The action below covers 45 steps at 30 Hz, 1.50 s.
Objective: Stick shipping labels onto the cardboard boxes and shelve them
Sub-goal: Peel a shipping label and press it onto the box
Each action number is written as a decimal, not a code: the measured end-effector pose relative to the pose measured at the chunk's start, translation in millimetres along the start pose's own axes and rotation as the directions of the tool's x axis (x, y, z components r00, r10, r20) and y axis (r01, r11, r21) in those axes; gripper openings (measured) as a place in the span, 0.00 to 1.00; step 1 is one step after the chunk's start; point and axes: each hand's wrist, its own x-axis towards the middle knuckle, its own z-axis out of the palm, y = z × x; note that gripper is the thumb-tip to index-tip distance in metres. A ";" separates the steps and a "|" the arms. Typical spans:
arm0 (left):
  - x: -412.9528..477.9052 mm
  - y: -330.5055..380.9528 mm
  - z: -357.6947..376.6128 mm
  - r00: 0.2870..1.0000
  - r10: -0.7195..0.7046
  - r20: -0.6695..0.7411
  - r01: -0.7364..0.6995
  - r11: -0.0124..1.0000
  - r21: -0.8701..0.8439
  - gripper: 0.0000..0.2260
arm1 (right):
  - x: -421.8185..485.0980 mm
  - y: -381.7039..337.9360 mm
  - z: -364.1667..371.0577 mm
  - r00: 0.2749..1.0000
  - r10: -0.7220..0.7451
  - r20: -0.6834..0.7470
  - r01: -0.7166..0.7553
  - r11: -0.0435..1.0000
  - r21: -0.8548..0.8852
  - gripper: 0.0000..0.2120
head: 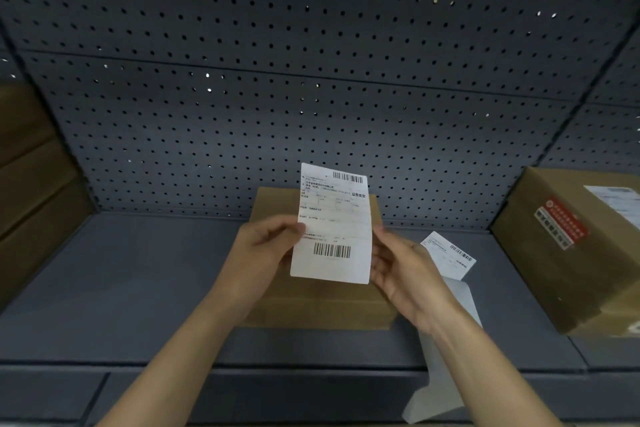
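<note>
Shipping label [332, 222] held upright above the flat cardboard box [311, 305] on the shelf [121, 288]: the left hand [263, 246] pinches its left edge, the right hand [405, 270] its right edge, each grip closed on the paper. A second label [450, 255] lies near the box, to its right.

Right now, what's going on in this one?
A person holds a shipping label above a plain cardboard box lying on the grey shelf. The left hand pinches its left edge; the right hand is at its right edge, grip unclear. The label is not yet stuck on. A second label lies to the right, near an already labelled box.
</note>
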 end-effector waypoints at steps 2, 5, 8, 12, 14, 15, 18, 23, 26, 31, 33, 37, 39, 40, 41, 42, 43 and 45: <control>2.7 -2.1 -0.5 1.000 -0.004 -0.004 0.004 1.000 0.013 0.10 | 4.2 -0.4 2.3 0.999 -0.036 0.035 0.035 0.999 0.023 0.11; 5.8 -4.7 -2.9 1.000 -0.009 -0.021 0.010 0.999 0.039 0.10 | 14.1 1.5 3.8 0.992 -0.123 0.000 0.123 0.989 -0.085 0.07; 10.2 -7.0 -5.7 0.999 -0.003 -0.046 0.007 0.996 0.092 0.10 | 20.3 2.8 6.0 0.973 -0.231 -0.014 0.217 0.931 -0.294 0.07; 16.9 -11.6 -10.9 0.997 0.028 -0.066 -0.012 0.975 0.221 0.10 | 25.5 3.0 11.7 0.947 -0.321 -0.012 0.282 0.848 -0.448 0.06; 20.0 -12.1 -14.4 0.997 0.031 -0.073 -0.010 0.964 0.264 0.09 | 28.4 3.2 13.3 0.946 -0.323 -0.003 0.284 0.837 -0.467 0.06; 21.6 -12.3 -15.8 0.997 0.030 -0.068 -0.010 0.963 0.270 0.09 | 30.2 3.1 13.7 0.948 -0.319 -0.003 0.280 0.836 -0.471 0.06; 25.2 -12.3 -18.7 0.999 0.029 -0.038 -0.019 0.965 0.262 0.08 | 34.3 2.3 13.8 0.957 -0.290 -0.007 0.253 0.846 -0.470 0.06; 31.5 -15.5 -23.4 1.000 0.010 -0.026 -0.002 0.953 0.304 0.07 | 39.2 3.2 12.5 0.972 -0.232 -0.023 0.196 0.865 -0.462 0.06; 35.2 -16.7 -25.4 1.000 0.004 -0.024 0.003 0.958 0.287 0.07 | 41.2 3.9 11.9 0.974 -0.225 -0.034 0.184 0.865 -0.467 0.05; 42.0 -17.0 -29.0 0.999 0.016 -0.030 -0.006 0.948 0.319 0.02 | 45.3 2.7 7.3 0.980 -0.191 -0.050 0.145 0.867 -0.478 0.05; 45.6 -18.0 -29.4 1.000 0.019 -0.024 -0.009 0.931 0.366 0.01 | 46.3 2.5 5.3 0.985 -0.165 -0.047 0.121 0.864 -0.488 0.06; 50.0 -22.1 -32.2 1.000 0.024 -0.005 -0.020 0.905 0.424 0.03 | 47.1 3.4 3.1 0.989 -0.147 -0.014 0.119 0.853 -0.508 0.08; 51.7 -25.4 -34.4 0.999 0.032 0.017 -0.036 0.885 0.464 0.05 | 48.2 4.3 2.6 0.989 -0.146 0.006 0.126 0.836 -0.534 0.08; 51.9 -26.9 -35.1 0.999 0.036 0.024 -0.042 0.876 0.481 0.06 | 48.9 5.0 2.8 0.989 -0.146 0.015 0.131 0.826 -0.548 0.09; 52.2 -27.9 -35.5 0.999 0.038 0.027 -0.046 0.870 0.491 0.08 | 49.7 5.8 2.7 0.989 -0.149 0.024 0.136 0.817 -0.561 0.09; 52.1 -28.5 -35.6 0.999 0.040 0.032 -0.051 0.865 0.499 0.09 | 50.6 6.6 2.7 0.988 -0.152 0.030 0.142 0.809 -0.571 0.10; 52.0 -29.2 -35.5 0.999 0.040 0.037 -0.053 0.861 0.506 0.10 | 51.4 7.3 2.3 0.987 -0.155 0.033 0.145 0.801 -0.581 0.10; 50.6 -29.6 -34.3 0.998 0.033 0.048 -0.053 0.855 0.515 0.13 | 52.8 8.3 1.9 0.986 -0.160 0.039 0.151 0.789 -0.595 0.11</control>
